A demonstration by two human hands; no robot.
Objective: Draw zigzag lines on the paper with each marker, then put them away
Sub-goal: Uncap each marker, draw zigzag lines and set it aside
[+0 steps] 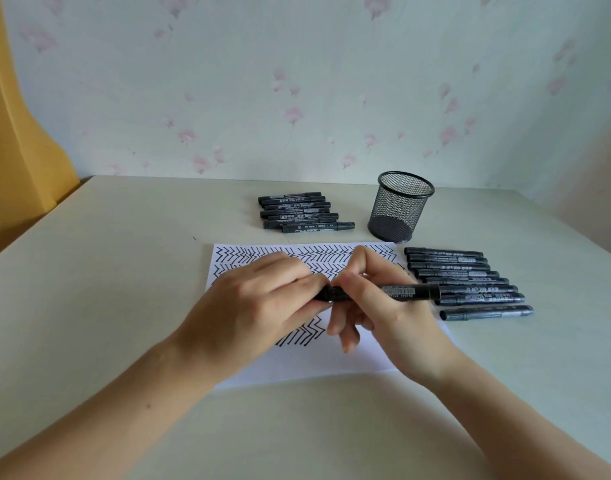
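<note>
Floral wallpaper backs my smooth pale table (89,271). Over the zigzag-covered paper (318,358), my left hand (262,299) pinches the black marker's cap end; my right hand (376,299) grips the cylindrical marker (401,292).

A pale table (124,271) carries the paper (297,362). Beyond the paper stand a mesh cup (399,207) and a marker row (297,213); right of it, more markers (470,282).

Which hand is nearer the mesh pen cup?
Right. The right hand is below the mesh pen cup, gripping the marker; the left hand is farther left.
</note>
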